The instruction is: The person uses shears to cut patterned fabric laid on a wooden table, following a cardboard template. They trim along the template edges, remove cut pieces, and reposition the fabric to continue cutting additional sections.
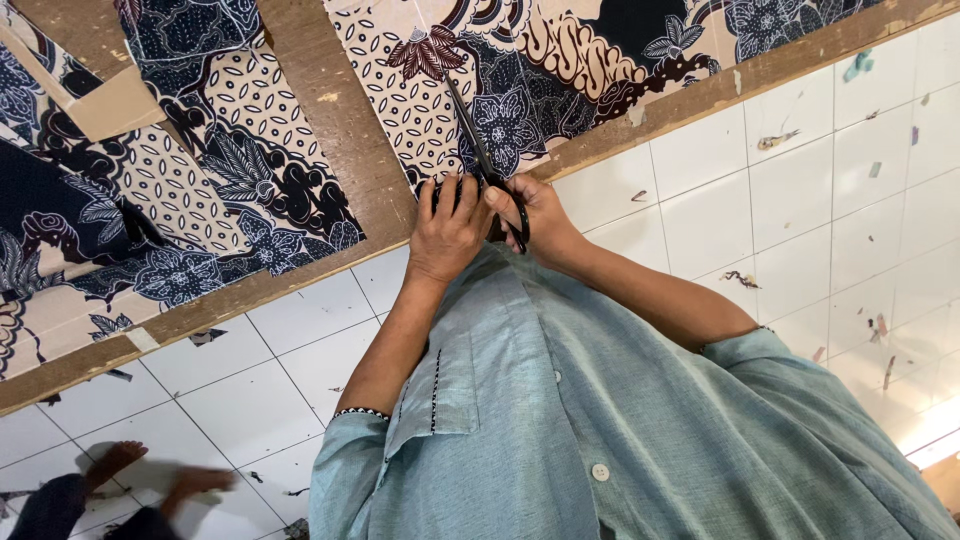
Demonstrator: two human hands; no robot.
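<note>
Nearest the lens, a grey-green shirt (600, 420) is filling the lower frame, its chest pocket and buttons plainly showing, with both forearms reaching away from it toward the table (340, 130).

Only the one head view here, and it is looking straight down. The right hand (535, 215) is closing around the black handles of a pair of scissors (485, 160), fingers threaded through the loops. The blades are pointing away from the body, their long axis running up and slightly left across the patterned fabric (440, 100), a dark blue, cream and maroon print of flowers and dots. The left hand (447, 230) is lying just beside the right, fingers curled down and pressing the fabric's near edge against the table rim, touching the scissors' handle area; it is gripping nothing that I can make out beyond the cloth. So the fabric is lying directly ahead of both hands, the right one on the tool.

A second piece of the same print (180, 190) is lying to the left, across a bare strip of wood. Below, the white tiled floor (780, 200) is littered with small scraps, and another person's bare feet (150, 475) are showing at the lower left.
</note>
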